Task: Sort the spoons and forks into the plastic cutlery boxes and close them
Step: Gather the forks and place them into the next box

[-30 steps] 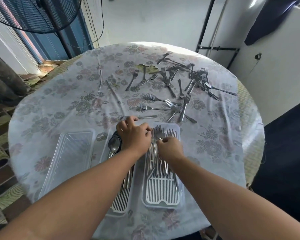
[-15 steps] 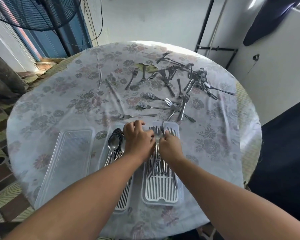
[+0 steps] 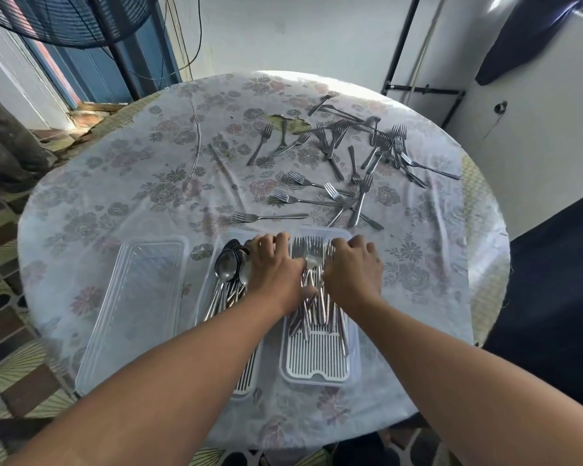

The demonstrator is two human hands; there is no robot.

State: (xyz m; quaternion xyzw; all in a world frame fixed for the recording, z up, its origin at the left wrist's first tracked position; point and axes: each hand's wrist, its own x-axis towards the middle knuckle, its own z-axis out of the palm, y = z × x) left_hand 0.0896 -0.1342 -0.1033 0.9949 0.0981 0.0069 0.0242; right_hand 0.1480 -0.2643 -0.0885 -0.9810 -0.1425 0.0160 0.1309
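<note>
Two clear plastic cutlery boxes stand side by side at the near edge of the table. The right box (image 3: 317, 364) holds a bundle of forks (image 3: 312, 253) on a white slatted insert. The left box (image 3: 212, 264) holds several spoons (image 3: 226, 269). My left hand (image 3: 276, 270) straddles the fork box's left wall, with curled fingers outside it and the thumb on the fork handles. My right hand (image 3: 354, 270) curls its fingers over the fork heads on the box's right side. Several loose forks (image 3: 354, 163) lie scattered on the far half of the table.
A clear lid (image 3: 132, 307) lies flat to the left of the boxes. The round table (image 3: 115, 183) wears a flowered cloth. A single fork (image 3: 270, 216) lies just beyond the boxes. A standing fan (image 3: 74, 21) is at the far left, a black pole (image 3: 401, 45) behind.
My hands were together over the middle of the fork bundle; now they have spread apart, the left to the box's left wall and the right to its right side.
</note>
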